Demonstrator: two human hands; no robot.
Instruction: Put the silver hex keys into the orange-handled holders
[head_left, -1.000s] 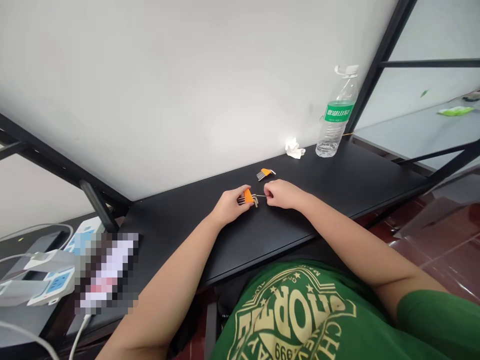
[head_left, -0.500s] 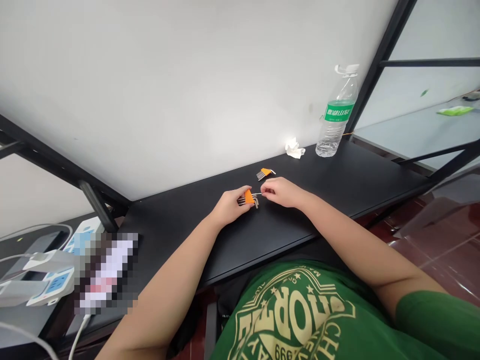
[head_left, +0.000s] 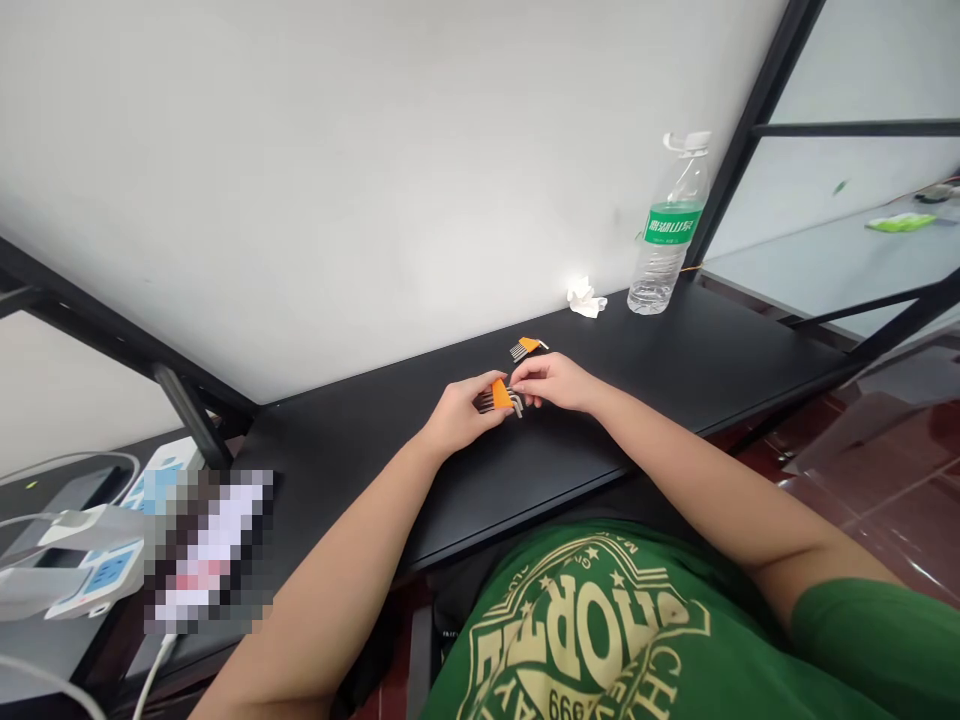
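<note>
My left hand (head_left: 466, 410) is closed around an orange hex key holder (head_left: 501, 393), thumb and fingers on its two edges. Several silver hex keys (head_left: 517, 405) pass through the holder, their bent ends pointing right. Close against that side, my right hand (head_left: 551, 380) pinches with thumb and forefinger at a hex key by the holder; most of this key is hidden by the fingers. Just beyond my hands, a second orange holder with hex keys (head_left: 529, 345) lies on the black tabletop.
A clear bottle with a green label (head_left: 667, 230) stands at the back right, near a crumpled tissue (head_left: 585, 298). On the left are a blurred-out phone (head_left: 217, 550) with a white cable and white power strips (head_left: 105, 570). A pale wall (head_left: 360, 180) rises behind the black table (head_left: 330, 440).
My right hand has moved left, up to the holder. The length of key that showed between my hands is now mostly covered. My left hand keeps its hold on the holder.
</note>
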